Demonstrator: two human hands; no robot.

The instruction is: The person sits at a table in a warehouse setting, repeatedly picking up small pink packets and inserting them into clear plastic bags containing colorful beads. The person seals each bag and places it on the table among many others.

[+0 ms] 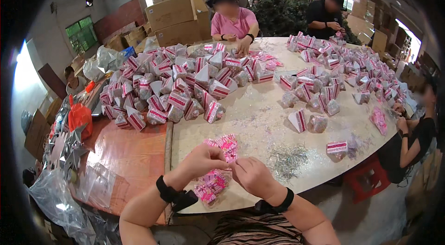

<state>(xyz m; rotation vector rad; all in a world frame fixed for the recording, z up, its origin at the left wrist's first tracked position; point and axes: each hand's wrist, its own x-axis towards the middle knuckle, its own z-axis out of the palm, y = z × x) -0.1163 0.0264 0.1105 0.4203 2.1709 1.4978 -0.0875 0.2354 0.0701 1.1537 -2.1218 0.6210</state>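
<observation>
My left hand (202,162) and my right hand (254,178) meet near the front edge of the table, fingertips pinched close together. Whatever lies between the fingers is too small and covered to make out. Beneath and behind them are pink-and-white printed packets (225,145), with another pile of pink packets (211,188) nearer to me. A heap of loose silver tinsel strands (288,160) lies to the right of my right hand. Beyond it stand a clear wedge-shaped pack with a pink band (337,148) and a rounded clear pack (317,123).
A big pile of banded wedge packs (178,87) covers the table's far left, another pile (333,64) the far right. An orange-red bag (79,117) and silver stars (74,152) lie at left. Co-workers sit across and at right, near a red stool (368,180).
</observation>
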